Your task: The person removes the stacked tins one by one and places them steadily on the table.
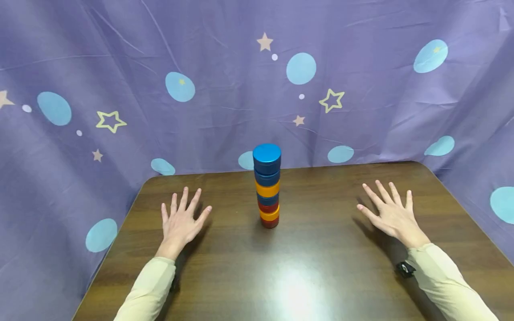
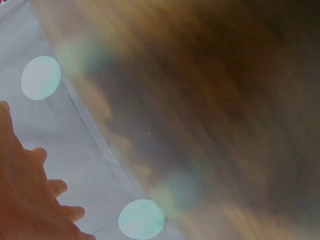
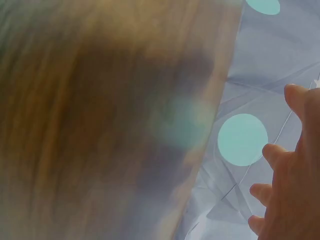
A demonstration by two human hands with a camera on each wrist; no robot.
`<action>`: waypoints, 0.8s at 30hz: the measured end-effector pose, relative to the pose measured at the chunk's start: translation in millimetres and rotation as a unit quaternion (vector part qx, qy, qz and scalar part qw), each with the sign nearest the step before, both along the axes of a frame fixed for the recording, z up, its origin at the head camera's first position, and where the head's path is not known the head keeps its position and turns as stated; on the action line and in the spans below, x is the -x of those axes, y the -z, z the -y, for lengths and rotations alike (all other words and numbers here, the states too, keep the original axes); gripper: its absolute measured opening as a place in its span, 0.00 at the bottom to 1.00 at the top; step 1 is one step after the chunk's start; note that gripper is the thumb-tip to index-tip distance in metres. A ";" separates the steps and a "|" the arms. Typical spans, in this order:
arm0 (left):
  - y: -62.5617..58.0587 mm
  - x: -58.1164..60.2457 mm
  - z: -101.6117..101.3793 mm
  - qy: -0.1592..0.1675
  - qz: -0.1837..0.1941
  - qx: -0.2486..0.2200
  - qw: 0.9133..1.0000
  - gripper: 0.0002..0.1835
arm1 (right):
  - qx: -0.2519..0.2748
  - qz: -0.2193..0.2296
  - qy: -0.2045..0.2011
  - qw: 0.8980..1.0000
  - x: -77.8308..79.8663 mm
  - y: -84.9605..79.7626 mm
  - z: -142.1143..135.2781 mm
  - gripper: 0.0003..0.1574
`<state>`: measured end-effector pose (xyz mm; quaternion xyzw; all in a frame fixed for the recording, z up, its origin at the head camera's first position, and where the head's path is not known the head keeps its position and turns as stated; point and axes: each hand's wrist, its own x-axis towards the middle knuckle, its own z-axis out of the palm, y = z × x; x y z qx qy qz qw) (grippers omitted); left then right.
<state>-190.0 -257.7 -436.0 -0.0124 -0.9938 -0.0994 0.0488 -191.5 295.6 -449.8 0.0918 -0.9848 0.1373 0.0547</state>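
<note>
A tall upright stack of round pieces (image 1: 267,191) in blue, orange and dark red stands near the middle of the table, its top piece a shiny blue. Left of the stack and apart from it, my left hand (image 1: 180,227) has its fingers spread straight. On the other side, my right hand (image 1: 395,217) also spreads its fingers, well away from the stack. Neither hand holds anything. The wrist views show part of the left hand (image 2: 30,190) and of the right hand (image 3: 292,185), with the stack not clearly visible in either.
The brown wooden table (image 1: 225,276) has rounded far corners and a bright glare spot near the front. Behind it hangs a purple curtain (image 1: 225,120) with stars and blue dots, close to the far edge. A small black device (image 1: 405,269) sits at the right wrist.
</note>
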 end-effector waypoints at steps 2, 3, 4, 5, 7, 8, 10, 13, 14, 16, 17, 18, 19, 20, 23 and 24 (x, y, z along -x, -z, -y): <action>-1.5 0.2 -1.1 0.001 -0.003 -0.001 1.000 0.41 | 0.000 -0.004 -0.002 1.000 0.6 -1.0 2.5 0.45; -2.0 0.6 -2.0 0.002 -0.005 -0.003 1.000 0.41 | 0.000 -0.006 -0.004 1.000 0.7 -1.6 4.0 0.45; -2.6 0.9 -3.2 0.003 -0.006 -0.005 1.000 0.42 | 0.000 -0.007 -0.005 1.000 1.0 -2.1 5.5 0.45; -3.1 1.3 -4.7 0.004 -0.006 -0.005 1.000 0.42 | 0.001 -0.008 -0.008 1.000 1.0 -2.6 7.3 0.45; -3.8 2.2 -8.0 0.007 -0.007 -0.007 1.000 0.42 | 0.003 -0.008 -0.013 1.000 1.8 -3.3 11.3 0.45; -3.8 2.8 -9.9 0.009 -0.006 -0.008 1.000 0.42 | 0.006 -0.009 -0.016 1.000 2.2 -3.8 13.6 0.45; -4.0 4.0 -14.4 0.014 -0.004 -0.012 1.000 0.42 | 0.010 -0.010 -0.020 1.000 3.0 -4.8 18.7 0.44; -4.8 6.1 -22.8 0.022 -0.003 -0.019 1.000 0.41 | 0.019 -0.013 -0.030 0.999 4.0 -6.6 27.6 0.43; -5.6 6.5 -25.9 0.026 -0.003 -0.022 0.999 0.41 | 0.021 -0.014 -0.035 0.999 3.9 -7.4 30.8 0.43; -8.5 6.9 -32.5 0.034 -0.005 -0.035 0.999 0.41 | 0.027 -0.020 -0.046 0.998 3.9 -9.2 37.5 0.43; -10.0 7.0 -35.8 0.039 -0.006 -0.043 0.998 0.40 | 0.031 -0.022 -0.052 0.998 3.7 -10.2 40.7 0.42; -11.6 7.0 -39.0 0.043 -0.007 -0.051 0.998 0.40 | 0.035 -0.025 -0.059 0.997 3.5 -11.1 44.0 0.42; -13.3 6.8 -42.4 0.048 -0.009 -0.059 0.997 0.40 | 0.039 -0.029 -0.065 0.997 3.3 -12.3 47.0 0.42; -15.2 6.5 -45.9 0.053 -0.012 -0.065 0.996 0.39 | 0.042 -0.034 -0.071 0.996 3.3 -13.2 50.1 0.41; -20.2 5.3 -56.5 0.067 -0.021 -0.086 0.994 0.39 | 0.055 -0.044 -0.089 0.994 3.1 -16.4 58.8 0.40; -21.9 4.9 -60.1 0.073 -0.024 -0.092 0.993 0.39 | 0.058 -0.048 -0.095 0.993 3.3 -17.3 61.5 0.40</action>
